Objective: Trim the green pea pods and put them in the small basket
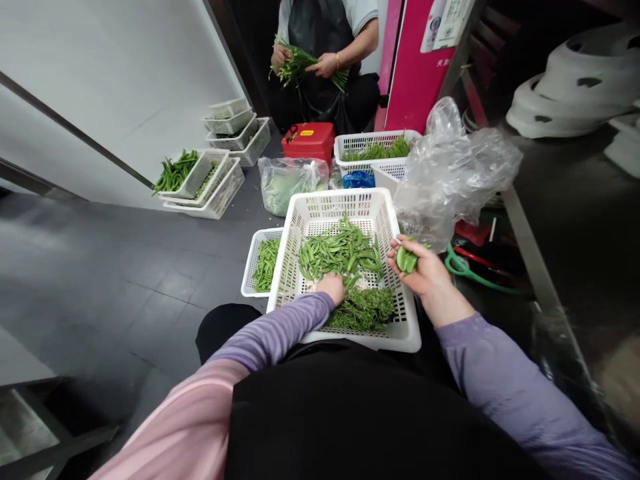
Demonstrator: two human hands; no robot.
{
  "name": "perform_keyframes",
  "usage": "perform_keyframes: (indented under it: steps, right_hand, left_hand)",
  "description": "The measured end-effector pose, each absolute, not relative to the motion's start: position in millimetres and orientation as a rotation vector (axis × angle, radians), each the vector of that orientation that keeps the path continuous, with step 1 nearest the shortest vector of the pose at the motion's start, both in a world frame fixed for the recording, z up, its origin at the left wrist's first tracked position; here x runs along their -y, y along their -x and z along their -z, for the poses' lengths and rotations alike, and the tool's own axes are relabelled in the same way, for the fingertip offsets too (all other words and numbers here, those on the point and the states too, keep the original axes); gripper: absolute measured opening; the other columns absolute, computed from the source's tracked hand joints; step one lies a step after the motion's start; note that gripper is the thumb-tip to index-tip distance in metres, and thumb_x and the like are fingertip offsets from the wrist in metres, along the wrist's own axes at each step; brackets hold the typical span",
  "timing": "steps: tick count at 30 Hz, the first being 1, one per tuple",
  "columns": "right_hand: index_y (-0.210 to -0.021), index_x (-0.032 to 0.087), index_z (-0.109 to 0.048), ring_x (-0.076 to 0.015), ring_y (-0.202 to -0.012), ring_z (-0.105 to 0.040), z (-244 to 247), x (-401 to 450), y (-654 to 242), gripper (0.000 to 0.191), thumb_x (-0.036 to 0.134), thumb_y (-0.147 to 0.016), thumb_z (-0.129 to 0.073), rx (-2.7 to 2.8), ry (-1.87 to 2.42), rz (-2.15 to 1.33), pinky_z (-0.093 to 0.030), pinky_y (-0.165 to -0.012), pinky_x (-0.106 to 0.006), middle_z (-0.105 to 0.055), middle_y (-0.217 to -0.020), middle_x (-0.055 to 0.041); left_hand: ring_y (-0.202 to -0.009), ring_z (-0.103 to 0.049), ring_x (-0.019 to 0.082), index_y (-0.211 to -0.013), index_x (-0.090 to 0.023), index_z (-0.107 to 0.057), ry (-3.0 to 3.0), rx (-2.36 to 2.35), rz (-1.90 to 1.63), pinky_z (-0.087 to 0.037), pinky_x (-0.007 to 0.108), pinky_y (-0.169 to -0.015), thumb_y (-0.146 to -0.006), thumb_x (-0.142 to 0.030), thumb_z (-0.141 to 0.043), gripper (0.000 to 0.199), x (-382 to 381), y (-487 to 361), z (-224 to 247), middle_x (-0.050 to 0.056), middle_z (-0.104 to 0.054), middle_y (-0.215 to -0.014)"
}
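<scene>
A white slotted plastic basket (345, 198) rests in front of my body. Green pea pods (340, 250) fill its far half, and a darker heap of thin trimmed green bits (363, 310) lies in the near half. My left hand (333, 288) reaches into the basket between the two heaps, fingers curled downward beside some pods; their tips are hidden. Over the basket's right rim, my right hand (413, 267) is palm up, its fingers closed around several plump pea pods (406, 259).
A smaller basket of pods (245, 283) stands at left. Stacked baskets (220, 200) line the wall. Beyond are a bagged green vegetable (290, 190), a red box (307, 140) and clear plastic bags (455, 173). Green-handled scissors (463, 268) lie right. A seated co-worker (320, 40) holds green stems.
</scene>
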State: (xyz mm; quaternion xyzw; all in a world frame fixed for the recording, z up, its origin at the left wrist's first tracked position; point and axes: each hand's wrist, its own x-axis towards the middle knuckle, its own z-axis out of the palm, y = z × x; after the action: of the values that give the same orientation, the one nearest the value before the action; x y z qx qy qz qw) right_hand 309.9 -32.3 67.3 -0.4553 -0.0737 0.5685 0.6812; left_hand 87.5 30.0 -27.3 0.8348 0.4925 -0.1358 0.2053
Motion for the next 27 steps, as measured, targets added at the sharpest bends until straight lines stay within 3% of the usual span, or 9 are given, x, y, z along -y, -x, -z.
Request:
perform_keyframes:
  steps: [5, 10, 13, 17, 20, 27]
  right_hand:
    - [-0.072, 0.021, -0.052, -0.0101, -0.053, -0.054, -55, 29, -285, 0.017, 0.029, -0.063, -0.064, 0.244, 1.113, -1.42, -0.05, -0.053, -0.026, -0.056, -0.063, 0.0031]
    - [-0.069, 0.019, -0.054, -0.008, -0.038, -0.04, -39, 26, -270, 0.024, 0.03, -0.055, -0.07, 0.561, 1.466, -1.313, -0.035, -0.036, -0.021, -0.046, -0.046, 0.0069]
    - [-0.069, 0.019, -0.061, -0.0093, -0.035, -0.037, -33, 28, -255, 0.018, 0.029, -0.055, -0.067, 1.075, 1.752, -1.131, -0.03, -0.037, -0.023, -0.045, -0.04, 0.0067]
    - [-0.069, 0.021, -0.062, -0.015, -0.057, -0.053, -33, 34, -241, 0.011, 0.03, -0.064, -0.061, 1.466, 1.71, -0.901, -0.04, -0.056, -0.027, -0.061, -0.062, 0.0017]
    - [-0.072, 0.021, -0.059, -0.0174, -0.072, -0.056, -35, 40, -240, 0.009, 0.03, -0.07, -0.057, 1.55, 1.641, -0.715, -0.041, -0.068, -0.03, -0.063, -0.076, -0.0006]
    - [-0.084, 0.02, -0.057, -0.0185, -0.077, -0.055, -42, 48, -246, 0.011, 0.022, -0.079, -0.048, 1.888, 1.499, -0.467, -0.043, -0.068, -0.029, -0.059, -0.082, -0.0061]
  left_hand:
    - [-0.091, -0.054, 0.023, -0.094, -0.007, -0.055, -2.118, -1.475, 0.342, -0.04, 0.031, -0.079, -0.075, -0.03, -0.051, 0.03, -41, -123, 53, 0.02, -0.054, -0.1]
    - [-0.069, -0.054, 0.013, -0.08, -0.014, -0.056, -2.08, -1.397, 0.205, -0.04, 0.023, -0.065, -0.075, -0.029, -0.049, 0.017, -32, -105, 41, 0.004, -0.058, -0.074]
    - [-0.06, -0.049, 0.01, -0.076, -0.016, -0.054, -2.121, -1.243, -0.055, -0.038, 0.021, -0.061, -0.075, -0.03, -0.051, 0.014, -16, -90, 16, -0.001, -0.054, -0.065]
    - [-0.063, -0.049, 0.01, -0.077, -0.016, -0.054, -2.19, -1.03, -0.268, -0.04, 0.022, -0.066, -0.072, -0.022, -0.054, 0.008, -1, -84, -15, 0.001, -0.054, -0.07]
    - [-0.065, -0.051, 0.01, -0.085, -0.015, -0.055, -2.123, -1.056, -0.441, -0.042, 0.023, -0.068, -0.071, -0.017, -0.053, 0.015, 0, -84, -32, 0.004, -0.055, -0.084]
    - [-0.041, -0.047, 0.006, -0.072, -0.014, -0.049, -1.488, -1.062, -0.306, -0.038, 0.017, -0.037, -0.077, -0.02, -0.045, 0.009, -5, -92, -70, -0.002, -0.052, -0.059]
